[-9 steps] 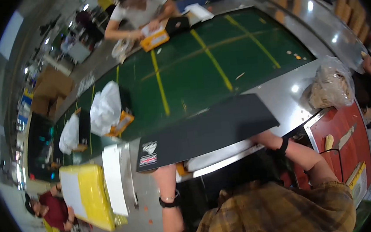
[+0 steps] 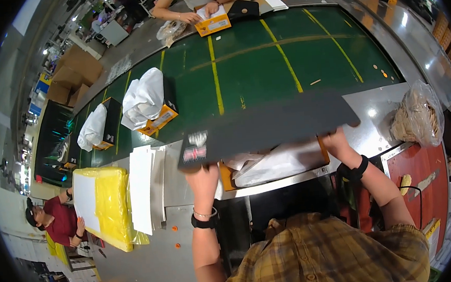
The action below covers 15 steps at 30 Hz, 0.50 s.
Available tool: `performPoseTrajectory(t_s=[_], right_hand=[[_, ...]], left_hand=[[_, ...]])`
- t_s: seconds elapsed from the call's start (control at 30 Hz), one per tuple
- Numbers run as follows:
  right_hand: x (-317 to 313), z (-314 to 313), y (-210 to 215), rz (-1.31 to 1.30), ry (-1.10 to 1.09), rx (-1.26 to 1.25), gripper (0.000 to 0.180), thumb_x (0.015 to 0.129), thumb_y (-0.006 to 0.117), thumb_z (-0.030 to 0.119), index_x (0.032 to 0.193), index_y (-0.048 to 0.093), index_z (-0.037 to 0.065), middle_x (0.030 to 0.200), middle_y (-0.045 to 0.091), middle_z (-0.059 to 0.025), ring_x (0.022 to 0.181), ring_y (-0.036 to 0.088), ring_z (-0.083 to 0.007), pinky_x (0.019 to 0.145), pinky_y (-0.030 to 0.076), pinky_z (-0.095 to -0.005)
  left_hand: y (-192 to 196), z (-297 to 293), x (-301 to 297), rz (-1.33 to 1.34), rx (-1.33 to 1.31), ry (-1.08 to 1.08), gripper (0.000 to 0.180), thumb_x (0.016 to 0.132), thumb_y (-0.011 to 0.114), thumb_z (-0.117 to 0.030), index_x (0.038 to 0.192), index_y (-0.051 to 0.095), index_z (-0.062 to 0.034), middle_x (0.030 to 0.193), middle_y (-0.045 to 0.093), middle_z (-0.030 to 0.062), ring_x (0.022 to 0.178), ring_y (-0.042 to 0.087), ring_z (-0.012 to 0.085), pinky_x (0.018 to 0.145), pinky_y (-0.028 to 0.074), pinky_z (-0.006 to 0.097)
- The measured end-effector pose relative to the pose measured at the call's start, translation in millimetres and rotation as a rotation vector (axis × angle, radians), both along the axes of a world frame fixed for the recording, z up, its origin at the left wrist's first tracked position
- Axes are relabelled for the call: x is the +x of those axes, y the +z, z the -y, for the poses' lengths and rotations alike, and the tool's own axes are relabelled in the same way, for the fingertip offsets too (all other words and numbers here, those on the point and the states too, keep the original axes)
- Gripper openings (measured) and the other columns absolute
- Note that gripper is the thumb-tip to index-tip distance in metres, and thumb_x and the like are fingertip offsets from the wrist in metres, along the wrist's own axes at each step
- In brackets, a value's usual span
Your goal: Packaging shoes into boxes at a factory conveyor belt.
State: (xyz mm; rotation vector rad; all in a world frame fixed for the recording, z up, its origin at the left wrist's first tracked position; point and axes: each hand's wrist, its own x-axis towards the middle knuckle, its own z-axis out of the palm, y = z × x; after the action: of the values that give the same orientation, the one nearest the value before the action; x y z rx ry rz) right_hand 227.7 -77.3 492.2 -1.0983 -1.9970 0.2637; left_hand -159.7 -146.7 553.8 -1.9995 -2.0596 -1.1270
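Brown-and-yellow plaid shirt (image 2: 332, 252), round buttons (image 2: 311, 277) down the front, loose right sleeve (image 2: 400, 236), bare left hand (image 2: 202, 179), thin bracelet (image 2: 206, 213), black left wristband (image 2: 204, 223), bare right hand (image 2: 335, 141), black right wristband (image 2: 357, 170)

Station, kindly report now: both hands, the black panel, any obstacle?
Left hand, right hand: both gripping black panel, near opposite ends. Panel over orange box. White wrapping inside box; panel hides far side.

The black lid (image 2: 274, 126) looks matt cardboard, the white wrapping (image 2: 280, 167) thin paper, the worktop (image 2: 373, 105) shiny metal
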Motion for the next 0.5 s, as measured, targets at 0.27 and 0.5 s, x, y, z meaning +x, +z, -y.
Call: performPoseTrajectory(t_s=[0.27, 0.5], right_hand=[[-2.5, -113.2, 86.6, -0.691, -0.004, -0.730, 0.032, 0.091, 0.055, 0.018, 0.114, 0.061, -0.004, 0.097, 0.068, -0.0073, 0.090, 0.064, -0.0157, 0.080, 0.050, -0.0305], [8.5, -162.0, 75.3, -0.686, 0.034, -1.007, 0.032, 0.088, 0.057, 0.017, 0.114, 0.060, -0.002, 0.088, 0.068, -0.0114, 0.068, 0.069, -0.0246, 0.049, 0.058, -0.0413]], left_hand=[[66.1, -90.7, -22.1, 0.381, -0.179, -0.060, 0.053, 0.089, 0.062, -0.024, 0.133, 0.048, 0.0010, 0.103, 0.065, 0.0226, 0.084, 0.064, 0.0334, 0.073, 0.050, 0.038], [35.2, 54.2, 61.8, -0.141, -0.329, -0.138, 0.042, 0.084, 0.066, -0.027, 0.124, 0.062, -0.0166, 0.070, 0.065, 0.0141, 0.062, 0.064, 0.0357, 0.056, 0.050, 0.043]])
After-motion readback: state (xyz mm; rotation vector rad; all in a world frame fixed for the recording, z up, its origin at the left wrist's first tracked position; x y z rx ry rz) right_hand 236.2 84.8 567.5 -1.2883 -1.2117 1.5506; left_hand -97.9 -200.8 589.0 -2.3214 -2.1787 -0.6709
